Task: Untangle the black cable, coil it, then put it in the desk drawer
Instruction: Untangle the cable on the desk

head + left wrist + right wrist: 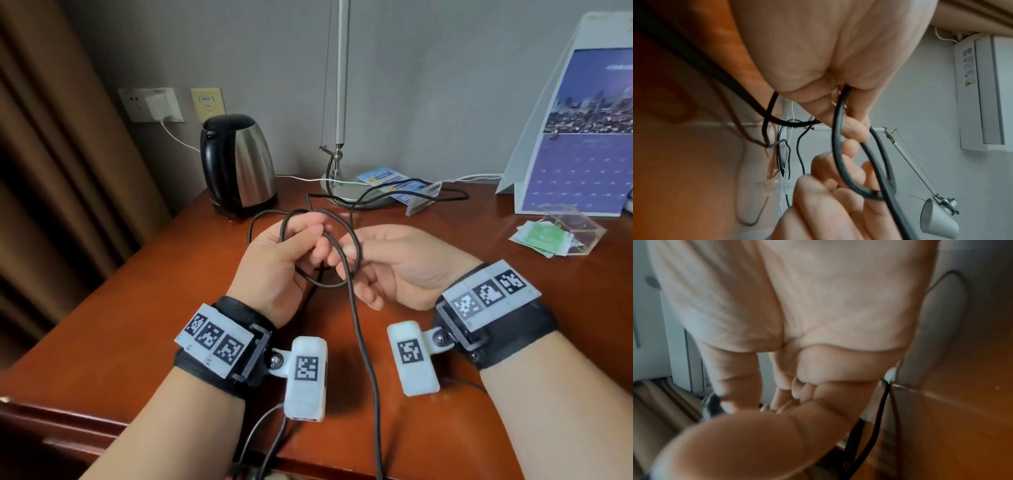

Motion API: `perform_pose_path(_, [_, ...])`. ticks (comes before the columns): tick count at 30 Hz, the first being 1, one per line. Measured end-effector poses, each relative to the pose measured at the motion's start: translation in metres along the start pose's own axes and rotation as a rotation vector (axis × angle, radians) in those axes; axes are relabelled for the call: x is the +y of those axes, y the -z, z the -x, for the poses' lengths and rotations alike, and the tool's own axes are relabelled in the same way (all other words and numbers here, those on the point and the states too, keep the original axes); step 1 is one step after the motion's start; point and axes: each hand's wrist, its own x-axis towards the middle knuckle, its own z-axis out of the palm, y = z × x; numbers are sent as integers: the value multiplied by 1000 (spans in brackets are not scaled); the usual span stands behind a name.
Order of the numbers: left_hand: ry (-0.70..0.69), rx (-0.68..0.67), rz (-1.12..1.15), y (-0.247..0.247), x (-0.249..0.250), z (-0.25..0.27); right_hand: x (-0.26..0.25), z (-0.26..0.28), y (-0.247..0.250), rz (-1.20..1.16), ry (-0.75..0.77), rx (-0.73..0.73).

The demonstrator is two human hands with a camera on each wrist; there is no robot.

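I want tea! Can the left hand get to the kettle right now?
Probably not yet: the left hand grips loops of the black cable. The kettle stands unblocked at the desk's back left.

Wooden desk (137, 308) carries kettle (238, 164), lamp base (356, 197), calendar (579, 144), acrylic box (572, 233) on sachets (537, 238) — plus trailing cable (411, 192).

Hotel room, judged from a polished wooden desk (144, 325) set against a grey wall. On the desk: electric kettle (236, 164), swing-arm lamp (339, 102), tent calendar (579, 137), acrylic box of sachets (568, 233). Left of the desk: brown curtains (51, 137), wall sockets (150, 104).
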Motion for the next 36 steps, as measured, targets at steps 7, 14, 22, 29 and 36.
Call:
perform_pose_path(7, [77,-61,-68,4,-1,1,2,0,-4,65,10,-37])
perform_pose_path(14, [253,-401,-190,8,-6,10,-6,-6,21,-189,206,458])
perform_pose_path(22, [294,-713,-390,10,-1,14,-14,-8,44,-617,359,826])
perform_pose_path(29, [120,-317,-245,3,-4,9,-5,-1,13,19,57,404])
perform_pose_path(36, [31,63,-87,11,-1,-6,0,2,5,44,-69,21])
